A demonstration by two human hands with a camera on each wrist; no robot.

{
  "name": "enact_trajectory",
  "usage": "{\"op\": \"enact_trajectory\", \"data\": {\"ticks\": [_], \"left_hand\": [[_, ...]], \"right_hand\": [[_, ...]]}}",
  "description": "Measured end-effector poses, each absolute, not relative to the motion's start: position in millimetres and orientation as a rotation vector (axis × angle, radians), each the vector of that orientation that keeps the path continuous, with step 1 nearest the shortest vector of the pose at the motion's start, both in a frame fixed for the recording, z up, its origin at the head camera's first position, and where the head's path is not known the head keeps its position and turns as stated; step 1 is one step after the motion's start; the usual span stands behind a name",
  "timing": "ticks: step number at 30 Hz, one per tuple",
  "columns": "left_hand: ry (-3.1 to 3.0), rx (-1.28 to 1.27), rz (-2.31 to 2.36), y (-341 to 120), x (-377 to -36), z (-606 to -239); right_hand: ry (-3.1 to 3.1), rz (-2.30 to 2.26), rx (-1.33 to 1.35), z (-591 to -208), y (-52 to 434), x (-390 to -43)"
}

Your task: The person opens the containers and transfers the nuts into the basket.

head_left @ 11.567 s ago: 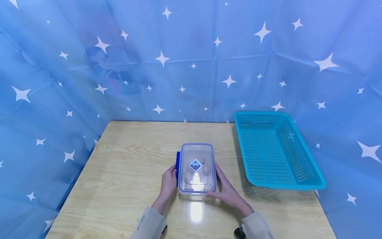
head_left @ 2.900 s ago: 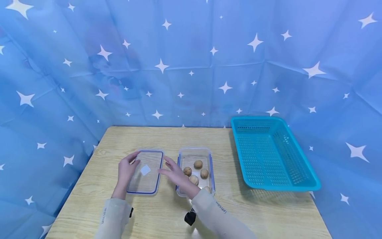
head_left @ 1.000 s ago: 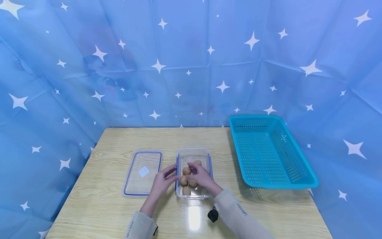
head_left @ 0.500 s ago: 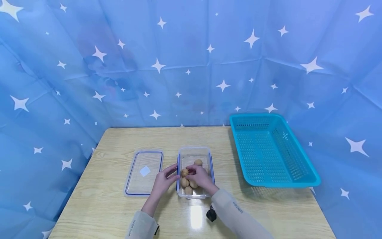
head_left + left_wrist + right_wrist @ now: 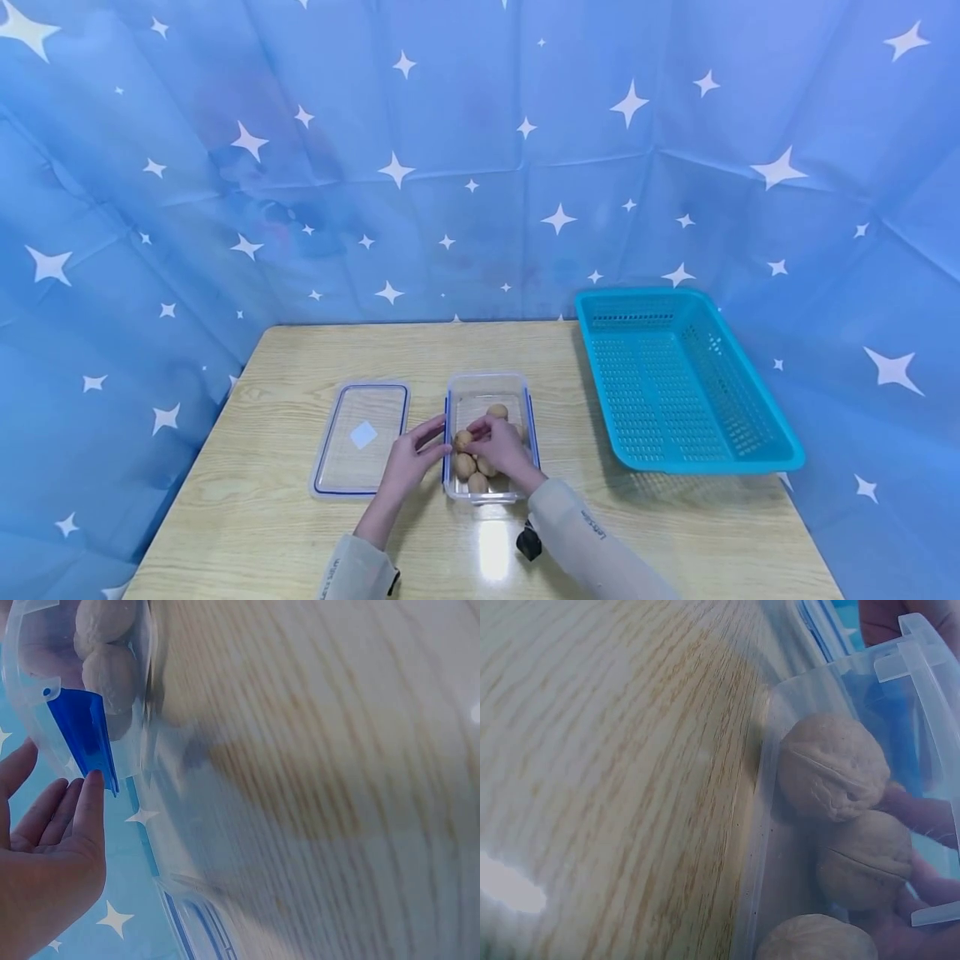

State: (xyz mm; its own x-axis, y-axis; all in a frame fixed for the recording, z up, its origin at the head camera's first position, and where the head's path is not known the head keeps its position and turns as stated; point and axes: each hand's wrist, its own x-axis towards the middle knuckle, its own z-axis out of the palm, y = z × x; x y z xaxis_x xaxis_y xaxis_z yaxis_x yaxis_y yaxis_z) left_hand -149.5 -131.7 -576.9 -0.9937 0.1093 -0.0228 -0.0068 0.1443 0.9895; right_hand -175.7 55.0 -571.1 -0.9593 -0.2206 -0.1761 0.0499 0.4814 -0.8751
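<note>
A clear plastic food container (image 5: pixel 491 385) with blue side latches stands uncovered on the table, several walnuts (image 5: pixel 477 482) inside it. My right hand (image 5: pixel 501 446) reaches down into it, and thumb and fingers pinch a walnut (image 5: pixel 462 440) near the left wall. In the right wrist view, walnuts (image 5: pixel 832 766) show through the clear wall, and the fingers behind them are partly hidden. My left hand (image 5: pixel 407 460) is beside the container with fingers extended; in the left wrist view a fingertip touches or nearly touches the hanging blue latch (image 5: pixel 84 731).
The container's clear lid (image 5: pixel 345 458), with a blue seal and a white label, lies on the wooden table (image 5: pixel 247 500) to the left. A turquoise perforated basket (image 5: pixel 678 400) stands at the right. A blue star-patterned curtain (image 5: pixel 480 167) hangs behind.
Since the earliest frame the lid has come off and been laid at the left. Over the last second the right hand has stayed in the container, and walnuts have shifted slightly; the left hand barely moved.
</note>
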Motion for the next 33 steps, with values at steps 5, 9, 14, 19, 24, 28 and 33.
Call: {"op": "enact_trajectory", "data": {"ticks": [5, 9, 14, 19, 24, 28, 33], "left_hand": [[2.296, 0.111, 2.003, -131.9, -148.9, -577.0], [2.298, 0.108, 2.001, -132.2, -148.0, -576.9], [2.304, 0.125, 1.999, -133.0, -148.5, -575.4], [2.316, 0.124, 1.981, -133.1, -149.2, -574.0], [2.322, 0.118, 1.971, -133.0, -148.4, -573.6], [2.319, 0.096, 1.972, -132.3, -147.1, -574.8], [2.327, 0.108, 1.966, -132.2, -146.5, -574.7]], "right_hand": [[2.503, -1.498, -0.102, -567.3, 56.8, -173.9], [2.528, -1.578, -0.1, -563.3, 59.3, -173.5], [2.486, -1.67, -0.092, -553.9, 61.8, -176.6], [2.412, -1.76, -0.066, -537.2, 67.4, -181.1], [2.416, -1.798, -0.034, -520.0, 79.6, -186.1], [2.435, -1.811, -0.025, -504.0, 96.0, -189.2], [2.456, -1.847, -0.029, -486.8, 125.1, -194.5]]}}
